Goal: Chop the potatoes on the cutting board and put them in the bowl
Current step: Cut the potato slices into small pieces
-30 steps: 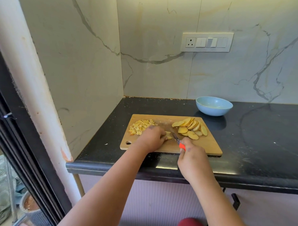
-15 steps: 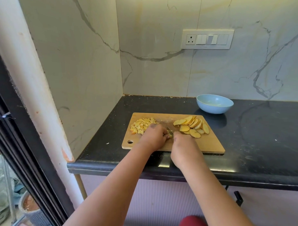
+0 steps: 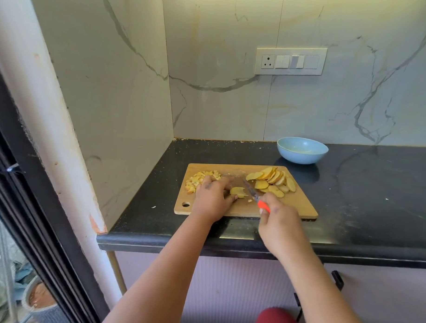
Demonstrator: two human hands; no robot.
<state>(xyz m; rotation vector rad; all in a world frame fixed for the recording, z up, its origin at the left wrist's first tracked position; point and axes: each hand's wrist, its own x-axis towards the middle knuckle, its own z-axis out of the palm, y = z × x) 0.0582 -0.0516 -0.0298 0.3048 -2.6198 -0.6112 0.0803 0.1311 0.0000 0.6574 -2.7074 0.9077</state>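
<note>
Centrally, the left hand pins a slice on the board with curled fingers; the right hand grips the knife (blade apparently beside it). Bowl behind.

Wooden cutting board holds diced potato left, fanned slices right — pale-blue bowl just behind.

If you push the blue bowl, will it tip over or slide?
The round light-blue bowl would probably slide, not tip: it looks wide and shallow, and it sits on a smooth black stone counter. It looks empty, so it is likely light and would move with a gentle push.
</note>
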